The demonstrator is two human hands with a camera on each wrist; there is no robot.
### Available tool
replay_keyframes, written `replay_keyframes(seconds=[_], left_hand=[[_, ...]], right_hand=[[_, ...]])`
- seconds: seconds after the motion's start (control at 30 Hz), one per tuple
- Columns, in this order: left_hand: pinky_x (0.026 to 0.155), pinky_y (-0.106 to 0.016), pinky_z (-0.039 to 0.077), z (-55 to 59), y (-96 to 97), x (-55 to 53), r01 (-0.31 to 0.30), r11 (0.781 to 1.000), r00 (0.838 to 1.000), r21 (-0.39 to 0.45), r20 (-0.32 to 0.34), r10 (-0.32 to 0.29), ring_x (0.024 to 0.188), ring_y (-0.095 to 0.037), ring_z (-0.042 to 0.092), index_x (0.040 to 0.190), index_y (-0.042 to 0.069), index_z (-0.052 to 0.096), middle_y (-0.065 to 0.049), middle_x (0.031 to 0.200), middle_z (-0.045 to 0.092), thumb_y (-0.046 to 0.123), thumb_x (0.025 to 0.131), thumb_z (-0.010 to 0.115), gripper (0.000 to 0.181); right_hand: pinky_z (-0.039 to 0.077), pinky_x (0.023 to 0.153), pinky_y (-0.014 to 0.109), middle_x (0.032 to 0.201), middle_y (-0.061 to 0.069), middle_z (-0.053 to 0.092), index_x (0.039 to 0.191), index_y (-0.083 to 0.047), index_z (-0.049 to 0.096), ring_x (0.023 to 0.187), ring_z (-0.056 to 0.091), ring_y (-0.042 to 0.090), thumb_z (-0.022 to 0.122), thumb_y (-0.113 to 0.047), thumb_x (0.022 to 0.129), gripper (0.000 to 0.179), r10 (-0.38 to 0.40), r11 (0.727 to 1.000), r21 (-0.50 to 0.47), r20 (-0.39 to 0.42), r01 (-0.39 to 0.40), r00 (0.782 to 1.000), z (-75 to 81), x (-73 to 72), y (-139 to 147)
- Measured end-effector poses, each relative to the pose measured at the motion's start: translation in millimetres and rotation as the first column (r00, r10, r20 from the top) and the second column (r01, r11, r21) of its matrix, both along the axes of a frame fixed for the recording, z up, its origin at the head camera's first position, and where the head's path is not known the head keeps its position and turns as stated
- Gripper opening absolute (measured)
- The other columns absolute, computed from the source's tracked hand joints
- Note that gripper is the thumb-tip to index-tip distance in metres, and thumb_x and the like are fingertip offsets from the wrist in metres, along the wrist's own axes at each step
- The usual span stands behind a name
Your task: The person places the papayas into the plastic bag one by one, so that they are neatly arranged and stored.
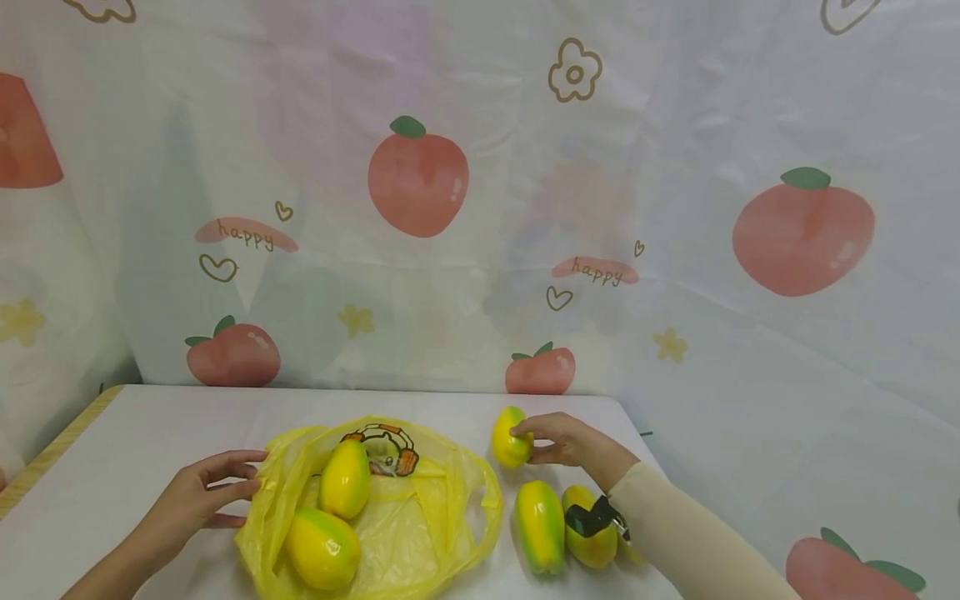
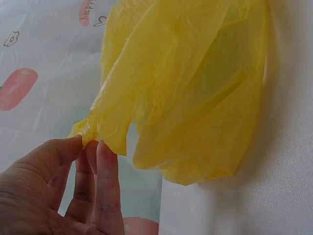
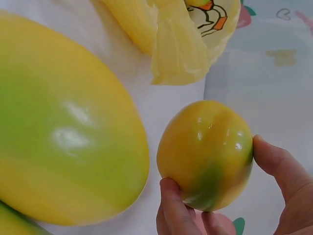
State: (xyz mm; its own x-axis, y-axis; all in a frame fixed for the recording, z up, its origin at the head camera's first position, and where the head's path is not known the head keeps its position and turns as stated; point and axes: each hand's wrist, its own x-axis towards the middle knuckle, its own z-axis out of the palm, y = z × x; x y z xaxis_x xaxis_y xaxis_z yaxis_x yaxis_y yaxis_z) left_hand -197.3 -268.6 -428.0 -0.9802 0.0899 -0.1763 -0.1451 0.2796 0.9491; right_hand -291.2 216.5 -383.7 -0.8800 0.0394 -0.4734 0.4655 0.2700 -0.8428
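A thin yellow plastic bag (image 1: pixel 420 533) lies spread on the table with its mouth wide. Inside it are two glossy yellow-green papayas, an upper papaya (image 1: pixel 346 479) and a lower papaya (image 1: pixel 324 550). My left hand (image 1: pixel 198 500) pinches the bag's left edge between thumb and fingers; the left wrist view shows the gathered plastic (image 2: pixel 90 132) at the fingertips. Right of the bag, my right hand (image 1: pixel 566 442) holds another papaya (image 1: pixel 510 437) between thumb and fingers. In the right wrist view this papaya (image 3: pixel 208 156) is gripped from its sides.
Below my right forearm lie more papayas: one long papaya (image 1: pixel 540 529) and one papaya (image 1: pixel 591 542) partly hidden by the black wrist strap (image 1: pixel 588 518). A further one is mostly covered by the sleeve. Behind the white table (image 1: pixel 180 417) hangs a fruit-printed curtain (image 1: pixel 465 317).
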Motion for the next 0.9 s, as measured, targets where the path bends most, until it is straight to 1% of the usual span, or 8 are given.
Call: replay_keyframes(seconds=[0.17,0.33,0.43,0.67,0.77,0.9], left_hand=[[0.077,-0.04,0.061,0.2,0.0,0.7,0.003,1.0,1.0,-0.003,-0.008,-0.003,0.094,-0.015,0.065,0.138,0.004,0.053,-0.005,0.111,0.063,0.03,0.091,0.071,0.058],[0.077,-0.04,0.061,-0.9,-0.4,0.6,0.004,1.0,1.0,0.006,-0.015,-0.004,0.092,-0.013,0.065,0.137,0.004,0.054,-0.005,0.11,0.063,0.03,0.091,0.071,0.055],[0.077,-0.04,0.061,-1.7,-0.9,0.5,0.002,1.0,1.0,0.009,-0.014,-0.002,0.092,-0.013,0.066,0.137,0.005,0.055,-0.005,0.11,0.063,0.03,0.091,0.071,0.055],[0.077,-0.04,0.061,-2.5,-1.5,0.4,-0.001,1.0,1.0,0.005,-0.014,0.001,0.094,-0.014,0.066,0.138,0.004,0.053,-0.006,0.112,0.062,0.03,0.091,0.071,0.056],[0.077,-0.04,0.061,-2.2,-1.5,0.8,-0.003,1.0,1.0,0.006,-0.015,0.003,0.093,-0.014,0.065,0.137,0.005,0.054,-0.006,0.111,0.063,0.03,0.091,0.071,0.055],[0.077,-0.04,0.061,-1.7,-1.2,1.1,-0.006,1.0,1.0,0.01,-0.015,0.006,0.091,-0.014,0.065,0.136,0.006,0.055,-0.005,0.11,0.063,0.029,0.091,0.071,0.054]], right_hand=[[0.055,0.092,0.046,0.144,0.035,0.036,0.136,0.008,0.045,0.114,0.055,0.042,0.074,-0.013,0.085,0.062,0.014,1.0,-0.01,-0.001,-0.014,1.0,3.1,5.3,-1.6],[0.055,0.093,0.047,0.143,0.035,0.035,0.132,0.009,0.049,0.115,0.054,0.045,0.073,-0.012,0.085,0.057,0.022,1.0,-0.02,-0.011,-0.022,1.0,6.5,11.6,-3.9],[0.054,0.094,0.048,0.141,0.033,0.038,0.132,0.008,0.05,0.115,0.055,0.044,0.073,-0.013,0.086,0.055,0.032,0.999,-0.018,-0.015,-0.032,0.999,8.2,14.1,-5.6],[0.053,0.095,0.049,0.141,0.03,0.042,0.141,0.009,0.042,0.115,0.057,0.04,0.072,-0.01,0.087,0.065,0.056,0.998,-0.038,-0.029,-0.057,0.998,12.3,20.1,-10.6],[0.052,0.097,0.05,0.141,0.029,0.042,0.142,0.01,0.039,0.117,0.056,0.04,0.071,-0.008,0.087,0.066,0.077,0.995,-0.06,-0.032,-0.078,0.997,14.6,23.4,-13.7],[0.051,0.097,0.051,0.141,0.028,0.044,0.143,0.01,0.039,0.118,0.055,0.04,0.072,-0.008,0.087,0.067,0.091,0.994,-0.065,-0.033,-0.093,0.995,16.3,27.6,-18.2]])
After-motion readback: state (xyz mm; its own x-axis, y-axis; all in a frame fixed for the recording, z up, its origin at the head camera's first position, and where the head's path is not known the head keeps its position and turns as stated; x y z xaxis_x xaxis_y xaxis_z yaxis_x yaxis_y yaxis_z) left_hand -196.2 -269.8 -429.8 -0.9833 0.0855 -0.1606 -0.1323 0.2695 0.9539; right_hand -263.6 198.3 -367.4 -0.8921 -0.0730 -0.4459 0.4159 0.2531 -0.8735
